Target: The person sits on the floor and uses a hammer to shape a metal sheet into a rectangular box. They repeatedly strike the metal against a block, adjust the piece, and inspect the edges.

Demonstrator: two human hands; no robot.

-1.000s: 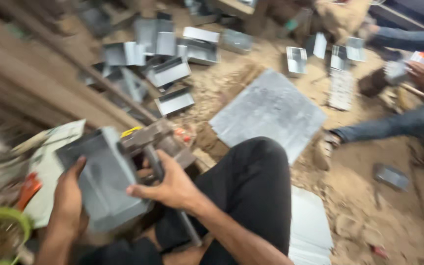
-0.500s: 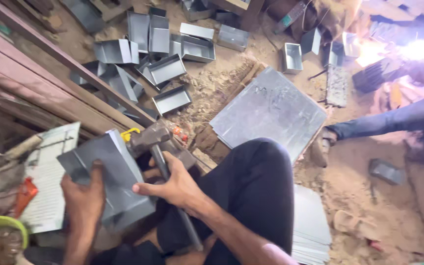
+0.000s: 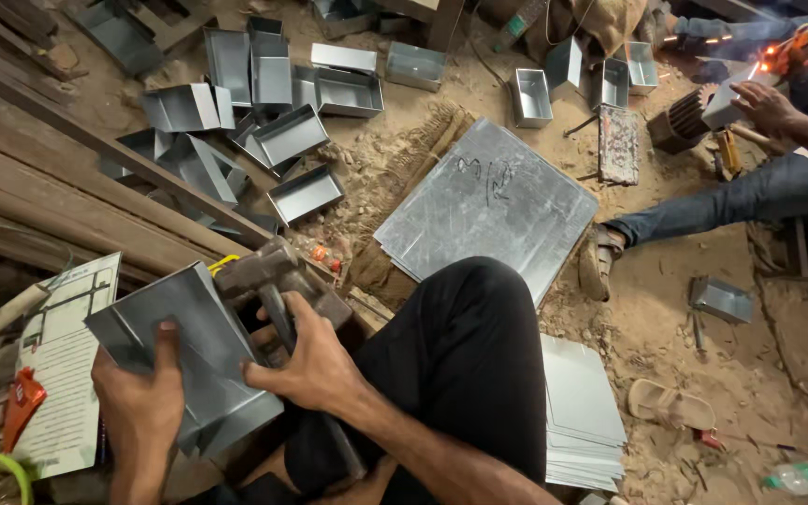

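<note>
My left hand grips a folded grey sheet-metal tray held on edge in front of me. My right hand is closed around the handle of a heavy dark hammer, whose head rests against the tray's upper right corner. My knee in black trousers is bent up just right of both hands.
Several finished metal trays lie scattered on the dirt floor ahead. A flat metal sheet lies in the middle, a stack of sheets by my knee. Wooden planks run at left. Another person works with sparks at upper right.
The view has steadied and shifted slightly. My left hand has slid lower on the tray; the hammer stays against its corner. The bright flash at upper right has dimmed to small sparks.
</note>
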